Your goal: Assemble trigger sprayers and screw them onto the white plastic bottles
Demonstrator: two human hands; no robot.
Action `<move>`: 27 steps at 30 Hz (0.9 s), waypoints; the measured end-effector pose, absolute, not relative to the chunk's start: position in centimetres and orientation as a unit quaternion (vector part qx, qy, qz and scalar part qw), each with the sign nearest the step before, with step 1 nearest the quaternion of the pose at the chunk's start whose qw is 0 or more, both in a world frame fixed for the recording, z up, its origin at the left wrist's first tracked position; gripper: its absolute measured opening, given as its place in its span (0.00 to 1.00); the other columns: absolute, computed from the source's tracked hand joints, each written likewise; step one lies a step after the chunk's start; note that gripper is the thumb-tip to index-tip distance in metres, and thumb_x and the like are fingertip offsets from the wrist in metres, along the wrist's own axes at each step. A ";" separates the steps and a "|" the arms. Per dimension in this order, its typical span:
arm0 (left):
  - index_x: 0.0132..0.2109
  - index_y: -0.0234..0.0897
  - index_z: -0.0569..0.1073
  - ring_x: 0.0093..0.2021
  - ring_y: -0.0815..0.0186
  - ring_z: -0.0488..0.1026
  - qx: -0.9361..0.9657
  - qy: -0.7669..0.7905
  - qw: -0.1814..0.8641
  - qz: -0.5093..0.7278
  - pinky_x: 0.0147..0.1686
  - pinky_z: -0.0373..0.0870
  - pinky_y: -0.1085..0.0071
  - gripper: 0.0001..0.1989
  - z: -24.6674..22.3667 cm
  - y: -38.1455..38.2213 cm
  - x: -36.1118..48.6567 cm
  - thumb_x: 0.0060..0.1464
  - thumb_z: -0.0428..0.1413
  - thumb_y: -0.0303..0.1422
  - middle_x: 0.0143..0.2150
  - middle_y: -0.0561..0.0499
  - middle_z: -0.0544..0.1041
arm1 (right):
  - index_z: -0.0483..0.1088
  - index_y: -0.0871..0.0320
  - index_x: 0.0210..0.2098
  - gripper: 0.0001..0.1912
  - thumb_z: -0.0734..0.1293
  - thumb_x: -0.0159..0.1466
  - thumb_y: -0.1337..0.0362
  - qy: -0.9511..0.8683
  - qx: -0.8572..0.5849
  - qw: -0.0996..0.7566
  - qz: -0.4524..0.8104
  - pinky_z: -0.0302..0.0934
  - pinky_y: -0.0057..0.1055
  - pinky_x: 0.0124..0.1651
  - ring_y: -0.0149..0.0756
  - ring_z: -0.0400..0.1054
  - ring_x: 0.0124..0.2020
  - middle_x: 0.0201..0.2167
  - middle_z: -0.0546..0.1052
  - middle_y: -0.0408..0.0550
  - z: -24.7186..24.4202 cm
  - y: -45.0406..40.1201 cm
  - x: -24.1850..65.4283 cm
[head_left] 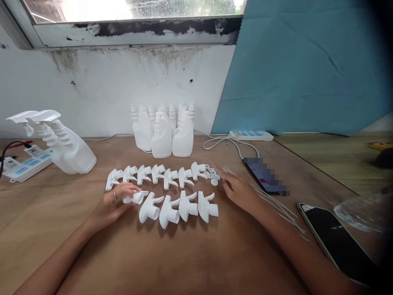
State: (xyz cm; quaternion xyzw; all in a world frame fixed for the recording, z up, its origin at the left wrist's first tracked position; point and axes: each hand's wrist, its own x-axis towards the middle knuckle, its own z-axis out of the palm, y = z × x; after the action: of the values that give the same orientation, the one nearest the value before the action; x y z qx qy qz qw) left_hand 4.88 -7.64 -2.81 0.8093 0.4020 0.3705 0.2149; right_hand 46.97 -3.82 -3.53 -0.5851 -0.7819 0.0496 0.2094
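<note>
Our left hand (118,200) grasps a white plastic trigger spray head (135,198) beside the lower row of four matching heads (169,212); our right hand (241,189) hovers by small flat white discs (214,181), its grip unclear to us.

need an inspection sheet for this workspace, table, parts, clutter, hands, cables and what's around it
Surface: brown tabletop, plain, parts laid out mid-table.
Job's things: white spray heads, seven in the back row and four in front; small pale discs at the back row's right end; thin pale tubes at right; headless bottles by the wall; sprayer-topped bottles at left.
Clutter: farther phone, nearer phone, clear dish.
Hands: left hand holds another spray head; right hand reaches to the discs, grip unclear.
Cables: pale cable looped behind the farther phone; dark cable at far left.
Surroundings: stained wall, window, blue cloth.
</note>
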 end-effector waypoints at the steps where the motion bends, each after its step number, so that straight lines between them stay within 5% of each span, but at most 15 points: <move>1: 0.38 0.41 0.69 0.51 0.61 0.73 0.828 0.388 0.188 0.358 0.50 0.70 0.64 0.04 -3.1 -7.8 4.6 0.58 0.55 0.26 0.46 0.49 0.77 | 0.57 0.51 0.66 0.31 0.56 0.64 0.73 -0.781 -0.585 0.213 0.049 0.68 0.41 0.51 0.46 0.71 0.53 0.57 0.72 0.49 -3.5 -3.8 47.0; 10: 0.46 0.41 0.71 0.60 0.56 0.66 0.845 0.391 0.176 0.320 0.59 0.65 0.55 0.08 -2.9 -10.6 3.3 0.59 0.53 0.28 0.58 0.45 0.70 | 0.60 0.50 0.65 0.30 0.56 0.64 0.72 -0.778 -0.583 0.230 0.044 0.67 0.45 0.54 0.48 0.70 0.55 0.58 0.71 0.48 -3.6 -3.8 47.1; 15: 0.38 0.35 0.72 0.48 0.61 0.73 0.617 0.566 0.033 0.545 0.52 0.70 0.62 0.09 -1.3 -6.6 -0.8 0.57 0.55 0.37 0.45 0.47 0.75 | 0.61 0.50 0.64 0.29 0.56 0.64 0.72 -0.778 -0.574 0.253 0.047 0.67 0.44 0.55 0.47 0.70 0.55 0.58 0.72 0.47 -4.0 -3.6 47.0; 17: 0.42 0.32 0.70 0.46 0.62 0.71 0.530 0.609 -0.037 0.589 0.49 0.70 0.63 0.13 -0.5 -4.0 -3.6 0.56 0.55 0.38 0.45 0.45 0.72 | 0.61 0.51 0.64 0.28 0.56 0.65 0.71 -0.774 -0.576 0.258 0.049 0.67 0.45 0.53 0.48 0.71 0.54 0.56 0.73 0.49 -4.1 -3.6 47.0; 21: 0.47 0.28 0.69 0.45 0.61 0.66 0.421 0.670 -0.116 0.600 0.44 0.70 0.63 0.24 0.1 -0.5 -8.8 0.47 0.62 0.39 0.50 0.42 0.63 | 0.63 0.55 0.62 0.26 0.56 0.65 0.70 -0.769 -0.575 0.277 0.046 0.67 0.45 0.52 0.48 0.72 0.52 0.55 0.74 0.52 -4.3 -3.4 47.0; 27: 0.42 0.28 0.71 0.51 0.55 0.61 0.385 0.723 -0.164 0.549 0.56 0.60 0.56 0.23 -2.8 -0.5 -10.5 0.46 0.63 0.42 0.42 0.46 0.63 | 0.65 0.57 0.61 0.25 0.56 0.65 0.69 -0.770 -0.564 0.295 0.038 0.68 0.44 0.50 0.48 0.74 0.49 0.53 0.76 0.53 -4.5 -3.4 46.9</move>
State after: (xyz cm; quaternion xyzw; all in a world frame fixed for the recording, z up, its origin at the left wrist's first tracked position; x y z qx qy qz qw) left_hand -10.47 -0.49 -2.83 0.3853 0.7231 0.5494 -0.1637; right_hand 46.92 -3.37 -4.48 -0.5639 -0.7704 0.0378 0.2950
